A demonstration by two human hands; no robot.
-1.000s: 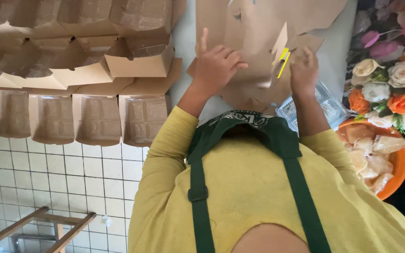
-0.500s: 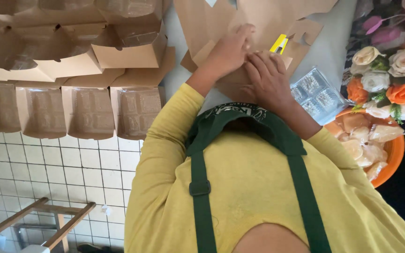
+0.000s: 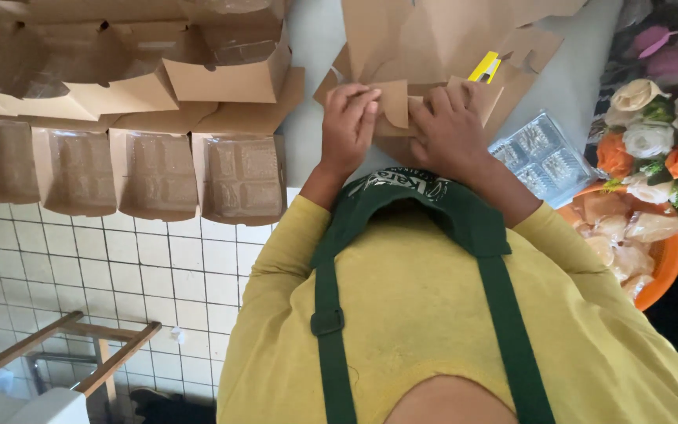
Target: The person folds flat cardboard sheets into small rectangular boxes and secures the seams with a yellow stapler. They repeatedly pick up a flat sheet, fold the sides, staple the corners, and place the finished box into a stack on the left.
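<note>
Both hands work on a flat brown cardboard box blank (image 3: pixel 402 102) lying on the pale tabletop (image 3: pixel 566 86) just ahead of the person's chest; the left hand (image 3: pixel 348 126) has its fingers curled down over a folded flap at the blank's near edge, thumb underneath, pinching it; the right hand (image 3: pixel 453 129) lies palm-down beside it, fingers bent and pressing on the same flap, and whether its thumb grips beneath cannot be told from here. A yellow strip (image 3: pixel 486 67) shows on the cardboard just beyond the right hand. More flat blanks (image 3: pixel 433 31) are stacked farther back; to the left, rows of folded-up boxes (image 3: pixel 241 177) stand open, some with clear moulded trays inside. A clear plastic tray (image 3: pixel 543 153) rests right of the hands; near it sits an orange bowl (image 3: pixel 665 267) of wrapped pieces, with a bunch of artificial-looking roses (image 3: pixel 668 133) behind. The person wears a yellow top and green apron (image 3: pixel 433 212).
</note>
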